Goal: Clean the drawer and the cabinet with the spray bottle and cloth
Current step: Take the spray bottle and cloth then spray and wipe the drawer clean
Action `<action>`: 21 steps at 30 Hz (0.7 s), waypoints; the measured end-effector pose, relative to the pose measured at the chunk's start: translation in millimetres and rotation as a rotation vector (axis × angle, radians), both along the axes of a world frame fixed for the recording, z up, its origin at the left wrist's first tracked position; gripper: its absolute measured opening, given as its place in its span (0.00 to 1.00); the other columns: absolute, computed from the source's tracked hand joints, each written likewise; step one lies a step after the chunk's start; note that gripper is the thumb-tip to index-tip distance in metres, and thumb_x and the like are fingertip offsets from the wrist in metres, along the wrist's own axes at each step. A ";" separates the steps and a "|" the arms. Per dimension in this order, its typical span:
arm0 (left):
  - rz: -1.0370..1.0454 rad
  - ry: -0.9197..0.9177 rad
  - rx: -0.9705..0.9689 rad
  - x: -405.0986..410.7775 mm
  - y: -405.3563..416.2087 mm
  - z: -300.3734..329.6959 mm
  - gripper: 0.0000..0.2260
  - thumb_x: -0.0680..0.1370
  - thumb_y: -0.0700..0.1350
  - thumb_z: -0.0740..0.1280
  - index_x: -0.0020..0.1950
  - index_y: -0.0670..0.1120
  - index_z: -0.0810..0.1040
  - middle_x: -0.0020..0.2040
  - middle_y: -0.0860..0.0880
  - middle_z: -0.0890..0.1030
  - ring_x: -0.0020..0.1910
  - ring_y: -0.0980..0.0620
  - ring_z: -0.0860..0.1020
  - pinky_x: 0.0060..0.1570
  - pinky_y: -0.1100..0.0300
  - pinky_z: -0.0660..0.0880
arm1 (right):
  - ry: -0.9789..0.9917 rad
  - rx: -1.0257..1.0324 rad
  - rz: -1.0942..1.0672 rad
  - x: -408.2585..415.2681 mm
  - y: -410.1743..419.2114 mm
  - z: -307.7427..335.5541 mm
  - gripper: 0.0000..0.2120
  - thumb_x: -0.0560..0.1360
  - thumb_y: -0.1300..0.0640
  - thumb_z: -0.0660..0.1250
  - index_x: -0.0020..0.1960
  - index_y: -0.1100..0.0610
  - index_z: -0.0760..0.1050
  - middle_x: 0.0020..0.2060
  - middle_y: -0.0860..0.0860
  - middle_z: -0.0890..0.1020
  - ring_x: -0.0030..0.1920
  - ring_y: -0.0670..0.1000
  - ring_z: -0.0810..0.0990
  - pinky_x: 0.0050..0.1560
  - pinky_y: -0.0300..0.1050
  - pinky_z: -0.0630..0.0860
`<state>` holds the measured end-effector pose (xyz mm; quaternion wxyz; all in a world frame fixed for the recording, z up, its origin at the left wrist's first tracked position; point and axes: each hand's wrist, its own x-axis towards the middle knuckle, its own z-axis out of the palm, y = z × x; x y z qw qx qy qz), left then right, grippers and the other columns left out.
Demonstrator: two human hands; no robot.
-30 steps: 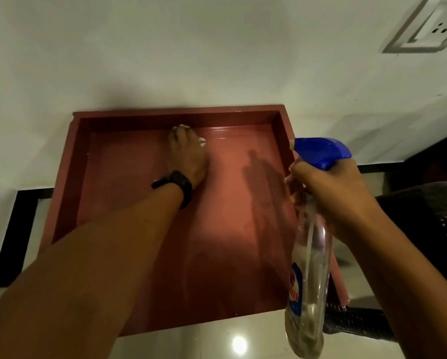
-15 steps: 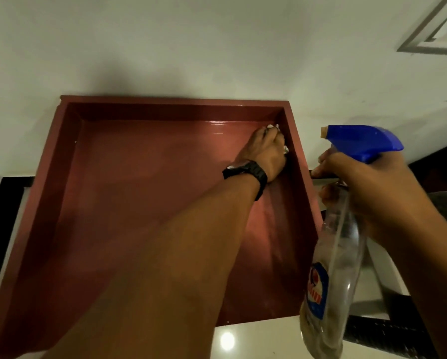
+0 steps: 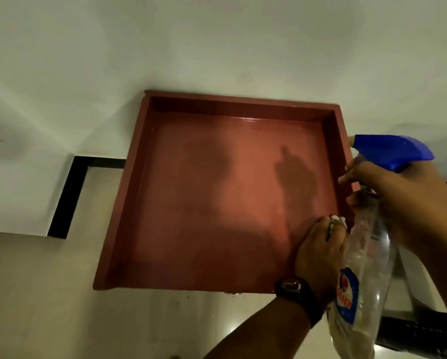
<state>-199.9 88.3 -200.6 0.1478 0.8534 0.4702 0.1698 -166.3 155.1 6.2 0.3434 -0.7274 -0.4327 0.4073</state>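
A reddish-brown drawer (image 3: 129, 203) lies open-side-up against the white wall, its floor glossy. My left hand (image 3: 318, 250), with a black watch on the wrist, presses a small white cloth (image 3: 336, 220) onto the drawer floor in the near right part, by the right wall. Only a bit of the cloth shows past my fingers. My right hand (image 3: 403, 200) grips the neck of a clear spray bottle (image 3: 364, 275) with a blue trigger head (image 3: 390, 150), held upright just outside the drawer's right wall.
A white wall (image 3: 217, 47) rises behind the drawer. A black skirting strip (image 3: 67, 193) runs along the wall's foot at left. Pale glossy floor tiles (image 3: 113, 320) lie in front. A dark woven object (image 3: 419, 335) sits at the lower right.
My left hand has drawn the cloth from the far right corner back along the right wall toward me. The view has shifted, so the drawer now sits further right.
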 end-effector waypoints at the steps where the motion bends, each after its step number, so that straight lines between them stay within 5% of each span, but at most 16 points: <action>1: -0.010 0.012 0.001 -9.1 -1.2 0.6 0.20 0.83 0.45 0.51 0.73 0.41 0.65 0.72 0.41 0.66 0.72 0.42 0.63 0.74 0.50 0.53 | 0.002 -0.002 0.001 -1.6 -3.2 0.4 0.10 0.73 0.60 0.67 0.54 0.60 0.75 0.42 0.60 0.82 0.39 0.57 0.80 0.42 0.55 0.79; 10: 0.097 -0.038 -0.048 -141.4 -55.2 -2.7 0.22 0.81 0.42 0.51 0.74 0.36 0.63 0.71 0.42 0.70 0.71 0.43 0.67 0.71 0.51 0.62 | 0.042 0.007 0.041 -39.2 -32.1 -1.1 0.16 0.73 0.60 0.67 0.61 0.55 0.74 0.39 0.53 0.82 0.32 0.50 0.82 0.37 0.49 0.80; 16: 0.401 0.090 -0.088 -244.4 -39.8 3.3 0.25 0.80 0.46 0.58 0.76 0.39 0.61 0.75 0.42 0.64 0.75 0.44 0.60 0.72 0.50 0.63 | 0.073 0.005 0.108 -61.2 -41.5 2.0 0.14 0.73 0.60 0.66 0.58 0.56 0.73 0.42 0.56 0.82 0.33 0.54 0.81 0.35 0.47 0.78; 21: 0.691 0.021 -0.141 -285.4 -49.3 14.1 0.26 0.77 0.46 0.61 0.74 0.38 0.64 0.74 0.42 0.65 0.75 0.42 0.60 0.70 0.47 0.65 | 0.080 0.001 0.131 -73.4 -46.1 2.5 0.11 0.73 0.61 0.67 0.56 0.56 0.74 0.43 0.57 0.82 0.34 0.56 0.80 0.34 0.46 0.76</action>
